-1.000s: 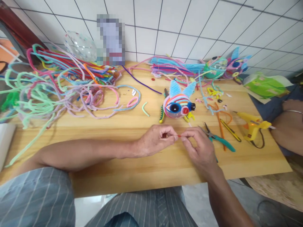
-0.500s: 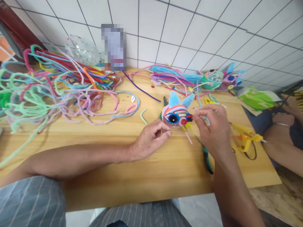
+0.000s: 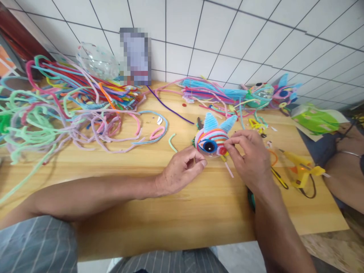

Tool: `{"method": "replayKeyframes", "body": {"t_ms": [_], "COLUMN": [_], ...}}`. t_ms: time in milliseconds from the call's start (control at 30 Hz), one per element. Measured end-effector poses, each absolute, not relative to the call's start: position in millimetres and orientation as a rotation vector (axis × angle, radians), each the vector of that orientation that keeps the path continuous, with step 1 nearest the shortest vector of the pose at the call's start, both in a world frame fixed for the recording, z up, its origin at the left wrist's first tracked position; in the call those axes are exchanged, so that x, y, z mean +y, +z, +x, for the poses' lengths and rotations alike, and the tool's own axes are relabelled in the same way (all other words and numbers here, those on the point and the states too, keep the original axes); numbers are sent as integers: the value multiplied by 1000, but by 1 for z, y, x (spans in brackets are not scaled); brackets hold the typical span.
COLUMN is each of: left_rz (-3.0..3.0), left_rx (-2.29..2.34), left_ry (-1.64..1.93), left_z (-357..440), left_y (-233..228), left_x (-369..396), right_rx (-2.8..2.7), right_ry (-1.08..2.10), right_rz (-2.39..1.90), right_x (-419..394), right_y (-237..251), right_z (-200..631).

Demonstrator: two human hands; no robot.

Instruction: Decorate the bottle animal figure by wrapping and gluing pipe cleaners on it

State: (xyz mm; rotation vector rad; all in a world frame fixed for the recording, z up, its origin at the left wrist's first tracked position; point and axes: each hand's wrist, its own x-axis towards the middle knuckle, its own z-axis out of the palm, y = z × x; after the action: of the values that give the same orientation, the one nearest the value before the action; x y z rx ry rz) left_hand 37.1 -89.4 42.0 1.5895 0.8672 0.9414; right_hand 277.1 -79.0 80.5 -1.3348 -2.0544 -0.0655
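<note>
No legible writing — label (image 3: pixel 135 57) blurred.

Craft workshop: wooden table (image 3: pixel 159 212) strewn with pipe cleaners (image 3: pixel 57 102), glue gun (image 3: pixel 298 168), tiled wall (image 3: pixel 227 38).

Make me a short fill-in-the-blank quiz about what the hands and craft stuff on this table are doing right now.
1. The right hand presses on the striped figure beside its ____ nose.
2. The figure's two upright ears are light ____.
3. The yellow glue gun lies on the person's ____ side.
4. The left hand rests on the ____ table.

Missing words: red; blue; right; wooden
</note>
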Motion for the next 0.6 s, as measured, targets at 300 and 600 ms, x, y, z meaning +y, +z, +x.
{"method": "replayKeyframes", "body": {"t_ms": [300,600], "left_rz": [1614,1638], "left_rx": [862,884], "left_ry": [908,911], "left_z": [36,36], "left_y": [41,43], "left_x": [-91,-88], "right_rx": [-2063,-2085], "right_ry": [-69,-108], "right_rz": [-1390,-1338], "right_x": [-81,-89], "right_y": [80,86], "right_z": [279,285]}}
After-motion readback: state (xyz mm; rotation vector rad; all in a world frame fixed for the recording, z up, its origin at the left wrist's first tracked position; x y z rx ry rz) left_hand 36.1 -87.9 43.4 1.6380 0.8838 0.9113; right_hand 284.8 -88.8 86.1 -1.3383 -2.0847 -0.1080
